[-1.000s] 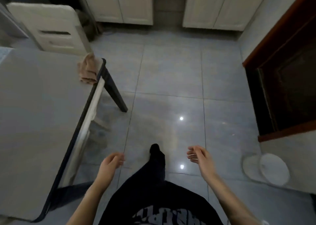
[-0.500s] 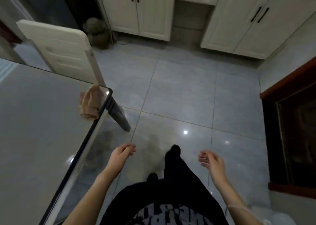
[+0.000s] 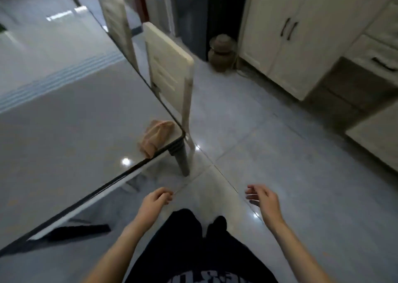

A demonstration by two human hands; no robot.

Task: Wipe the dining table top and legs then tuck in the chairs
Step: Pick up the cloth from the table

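So the glossy grey dining table [image 3: 64, 132] filled the left side of the view, and the tan cloth [image 3: 156, 137] sat bunched up right at its near corner, on the top, nobody touching it. Just below that corner the table leg [image 3: 181, 160] ran down to the tiled floor [image 3: 280, 153]. A cream chair [image 3: 170, 67] stood with its back just beside the table's edge, close to that same corner, and a second chair [image 3: 114, 13] sat further along the same side. Both hands were out in front over the floor, holding nothing: the left hand [image 3: 156, 201] had its fingers loosely curled in, near the table's edge but not on it, and the right hand [image 3: 262, 198] had its fingers relaxed and slightly apart. A brown jar [image 3: 221, 52] stood on the floor beside the white cabinets [image 3: 280, 35].
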